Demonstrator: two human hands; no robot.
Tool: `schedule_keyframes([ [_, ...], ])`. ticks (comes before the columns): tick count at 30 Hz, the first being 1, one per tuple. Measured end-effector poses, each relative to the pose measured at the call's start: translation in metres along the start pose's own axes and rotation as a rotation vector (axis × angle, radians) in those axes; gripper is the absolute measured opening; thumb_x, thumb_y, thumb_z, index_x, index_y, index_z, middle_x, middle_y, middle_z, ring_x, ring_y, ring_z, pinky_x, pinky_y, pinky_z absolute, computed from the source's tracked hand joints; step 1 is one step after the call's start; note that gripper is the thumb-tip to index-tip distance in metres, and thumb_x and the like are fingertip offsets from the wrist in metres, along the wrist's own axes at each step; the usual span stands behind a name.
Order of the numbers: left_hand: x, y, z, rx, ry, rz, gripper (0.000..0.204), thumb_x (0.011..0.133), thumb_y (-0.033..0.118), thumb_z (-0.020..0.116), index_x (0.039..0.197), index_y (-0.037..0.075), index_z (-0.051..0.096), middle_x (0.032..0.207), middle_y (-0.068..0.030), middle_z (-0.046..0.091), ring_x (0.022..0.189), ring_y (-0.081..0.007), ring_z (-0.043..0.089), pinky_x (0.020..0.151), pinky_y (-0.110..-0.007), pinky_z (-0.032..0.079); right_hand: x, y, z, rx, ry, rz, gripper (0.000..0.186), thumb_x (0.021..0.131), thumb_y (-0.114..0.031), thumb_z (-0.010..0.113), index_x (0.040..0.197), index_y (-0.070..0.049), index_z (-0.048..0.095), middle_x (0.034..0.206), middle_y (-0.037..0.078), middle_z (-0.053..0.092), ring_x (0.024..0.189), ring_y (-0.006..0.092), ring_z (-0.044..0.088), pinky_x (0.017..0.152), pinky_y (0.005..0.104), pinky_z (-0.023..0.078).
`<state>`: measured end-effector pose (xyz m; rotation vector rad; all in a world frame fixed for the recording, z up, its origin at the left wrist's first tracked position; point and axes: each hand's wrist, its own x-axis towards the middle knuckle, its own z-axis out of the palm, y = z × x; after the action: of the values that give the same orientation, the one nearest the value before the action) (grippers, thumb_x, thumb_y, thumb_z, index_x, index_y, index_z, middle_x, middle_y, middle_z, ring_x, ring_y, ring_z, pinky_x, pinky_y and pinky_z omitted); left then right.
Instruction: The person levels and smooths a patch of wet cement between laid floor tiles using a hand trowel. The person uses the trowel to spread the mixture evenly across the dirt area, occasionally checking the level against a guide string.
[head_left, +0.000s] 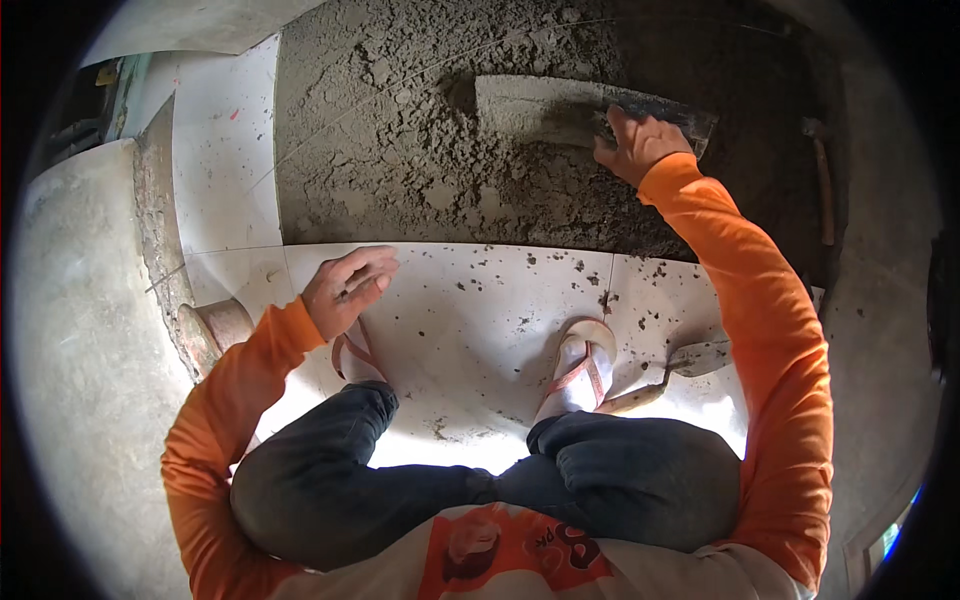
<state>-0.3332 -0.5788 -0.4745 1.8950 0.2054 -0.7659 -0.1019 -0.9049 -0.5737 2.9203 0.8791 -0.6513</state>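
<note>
My right hand point(645, 145) grips a long, flat plastering trowel point(540, 108), its blade smeared with grey mortar and lying on the mortar bed. The trowel's handle is mostly hidden beneath my fingers. The mortar bed point(380, 170) is rough and crumbly on the left, with a darker, smoother area at the right. Over the white floor tiles point(470, 310), close to the near edge of the mortar, hovers my left hand point(350, 285), holding nothing, with its fingers partly bent and thumb apart.
Behind my right foot a pointing trowel point(700, 357) lies on the tiles among mortar crumbs. A hammer point(824, 180) rests at the right edge of the mortar. A thin string point(400, 82) crosses the bed. At left stands a brownish round container point(215, 325) beside the wall.
</note>
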Motion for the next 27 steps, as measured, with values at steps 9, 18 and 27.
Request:
schedule_keyframes([
  [9, 0.065, -0.013, 0.088, 0.567, 0.242, 0.24, 0.048, 0.082, 0.018, 0.059, 0.126, 0.006, 0.044, 0.131, -0.0157, 0.042, 0.122, -0.0323, 0.04, 0.1, -0.039, 0.034, -0.066, 0.032, 0.043, 0.049, 0.129, -0.057, 0.034, 0.082, -0.036, 0.053, 0.101, -0.008, 0.049, 0.071, 0.016, 0.064, 0.064, 0.0342, 0.063, 0.057, 0.043, 0.052],
  [18, 0.133, -0.015, 0.209, 0.751, 0.428, 0.248, 0.065, 0.081, 0.03, 0.057, 0.136, 0.007, 0.031, 0.144, -0.017, 0.024, 0.133, -0.0346, 0.021, 0.107, -0.052, 0.017, -0.078, 0.013, 0.036, 0.062, 0.066, -0.011, 0.032, 0.082, -0.036, 0.053, 0.099, -0.01, 0.049, 0.074, 0.017, 0.064, 0.067, 0.0356, 0.063, 0.059, 0.0457, 0.05],
  [27, 0.105, -0.029, 0.182, 0.651, 0.352, 0.342, 0.053, 0.083, 0.025, 0.054, 0.13, 0.006, 0.039, 0.133, -0.0152, 0.04, 0.127, -0.0328, 0.032, 0.106, -0.052, 0.02, -0.086, 0.004, 0.054, 0.037, 0.024, -0.113, 0.042, 0.081, -0.04, 0.057, 0.104, -0.006, 0.05, 0.073, 0.016, 0.063, 0.063, 0.0328, 0.062, 0.057, 0.0442, 0.049],
])
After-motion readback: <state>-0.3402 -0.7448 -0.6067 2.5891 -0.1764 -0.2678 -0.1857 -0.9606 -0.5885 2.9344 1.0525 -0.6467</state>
